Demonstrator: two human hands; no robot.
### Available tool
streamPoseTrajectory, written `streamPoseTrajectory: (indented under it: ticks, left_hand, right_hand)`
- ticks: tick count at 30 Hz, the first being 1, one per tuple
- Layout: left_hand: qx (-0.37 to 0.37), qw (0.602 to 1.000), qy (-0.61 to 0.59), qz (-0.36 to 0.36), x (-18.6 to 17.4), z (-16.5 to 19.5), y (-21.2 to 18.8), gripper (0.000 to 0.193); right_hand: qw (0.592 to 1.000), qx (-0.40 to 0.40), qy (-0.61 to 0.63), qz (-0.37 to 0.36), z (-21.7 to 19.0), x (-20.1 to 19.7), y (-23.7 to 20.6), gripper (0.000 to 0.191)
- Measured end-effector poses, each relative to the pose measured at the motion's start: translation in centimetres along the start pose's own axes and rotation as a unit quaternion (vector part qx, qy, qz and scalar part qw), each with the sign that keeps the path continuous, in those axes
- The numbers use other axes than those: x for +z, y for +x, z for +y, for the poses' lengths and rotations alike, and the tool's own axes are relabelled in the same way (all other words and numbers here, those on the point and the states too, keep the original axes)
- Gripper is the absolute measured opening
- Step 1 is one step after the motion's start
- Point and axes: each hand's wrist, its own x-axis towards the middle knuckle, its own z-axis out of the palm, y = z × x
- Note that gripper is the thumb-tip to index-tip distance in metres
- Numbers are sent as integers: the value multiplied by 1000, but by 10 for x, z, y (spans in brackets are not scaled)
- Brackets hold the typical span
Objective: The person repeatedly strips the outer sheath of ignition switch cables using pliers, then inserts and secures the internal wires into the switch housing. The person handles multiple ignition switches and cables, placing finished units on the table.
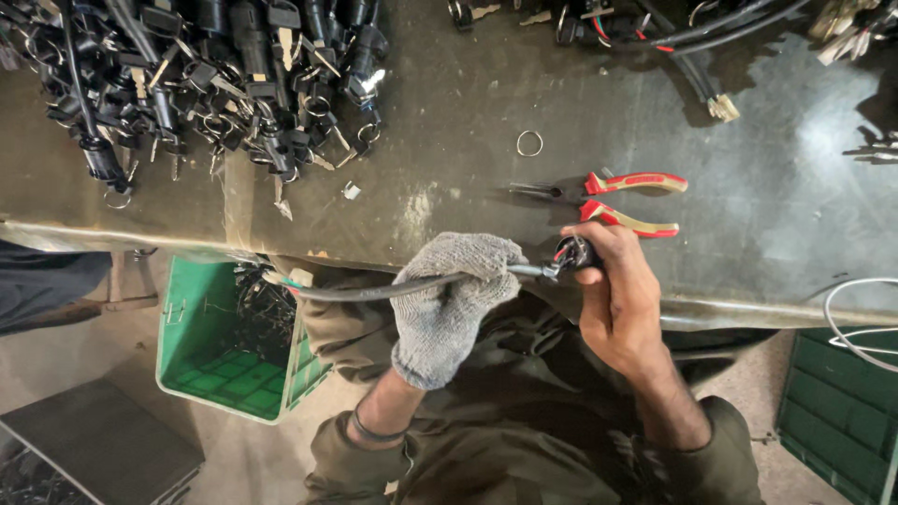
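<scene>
My left hand [449,304], in a grey knitted glove, is closed around a black sheathed cable [365,291] that runs left toward a white plug end [299,278]. My bare right hand [613,295] grips the cable's other end, a black connector [572,253] with red and dark wires showing. Both hands are held just in front of the workbench edge, above my lap. Red-handled needle-nose pliers [608,196] lie on the bench right behind my right hand.
A dark metal workbench [449,103] carries a big heap of black key-switch parts with keys [206,75] at the back left, more wiring [673,37] at the back right, and a loose metal ring [529,143]. A green crate [201,360] sits on the floor left, another [842,411] right.
</scene>
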Motion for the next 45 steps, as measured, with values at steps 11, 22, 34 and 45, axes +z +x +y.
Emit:
streamPoseTrajectory:
  ticks: [11,22,34,45]
  left_hand:
    - [7,1000,6,-16,3,-6,2,27]
    - [79,982,169,16,10,-12,-8,21]
    - [-244,954,-160,-66,6,-10,0,69]
    - [-41,961,-263,77,-9,-6,33,38]
  right_hand:
    - [995,28,91,30,4,3,-6,32]
    - [1000,-7,-4,20,-4,-1,0,53]
    - [1000,-13,7,-10,-6,1,0,60]
    - [992,90,-74,-45,2,-17,-19,39]
